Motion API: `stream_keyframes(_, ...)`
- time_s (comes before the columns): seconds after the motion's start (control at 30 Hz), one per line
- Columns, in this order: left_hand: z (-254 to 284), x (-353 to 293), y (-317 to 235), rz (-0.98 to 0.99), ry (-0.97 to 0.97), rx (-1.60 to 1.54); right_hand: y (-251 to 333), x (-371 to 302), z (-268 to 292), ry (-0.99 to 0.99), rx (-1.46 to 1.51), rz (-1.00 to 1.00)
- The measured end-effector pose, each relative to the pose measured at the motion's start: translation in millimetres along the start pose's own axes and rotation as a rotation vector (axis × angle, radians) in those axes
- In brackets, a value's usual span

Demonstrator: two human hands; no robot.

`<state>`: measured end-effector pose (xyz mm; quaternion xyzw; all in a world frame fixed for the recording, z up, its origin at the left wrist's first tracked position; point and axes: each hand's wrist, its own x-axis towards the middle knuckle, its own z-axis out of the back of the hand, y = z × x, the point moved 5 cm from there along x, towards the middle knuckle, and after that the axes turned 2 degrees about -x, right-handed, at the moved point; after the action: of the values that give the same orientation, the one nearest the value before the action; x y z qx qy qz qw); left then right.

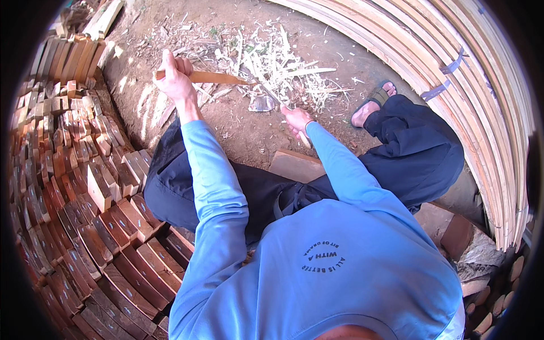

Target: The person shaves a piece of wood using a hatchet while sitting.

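My left hand (pixel 176 79) is closed around one end of a slim, slightly curved wooden piece (pixel 218 77), held out over the ground. From the right, my right hand (pixel 296 120) grips a long-bladed knife (pixel 271 94), its pale handle end (pixel 305 140) sticking out below the fist. The blade's far end meets or overlaps the tip of the wooden piece; I cannot tell whether it is cutting in. Beneath them lies a heap of pale wood shavings (pixel 277 62) on the dirt, beside a small shiny scrap (pixel 261 103).
Stacked wooden blocks (pixel 122 255) fill the left side, close to my left leg. Long curved boards (pixel 481 96) lean in layers along the right. A flat brown block (pixel 296 165) lies between my legs, and my sandalled foot (pixel 372 105) rests near the shavings.
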<state>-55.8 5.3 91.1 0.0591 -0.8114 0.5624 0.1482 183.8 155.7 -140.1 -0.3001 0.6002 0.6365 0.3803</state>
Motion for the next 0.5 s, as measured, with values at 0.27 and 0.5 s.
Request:
stream_keyframes(0.27,8,-3,2,0.042,0.002,-0.052,24,-9,1,0.14,0.215,0.139)
stream_keyframes(0.5,10,-8,1,0.026,-0.02,-0.041,23,-7,1,-0.013,-0.055,0.124)
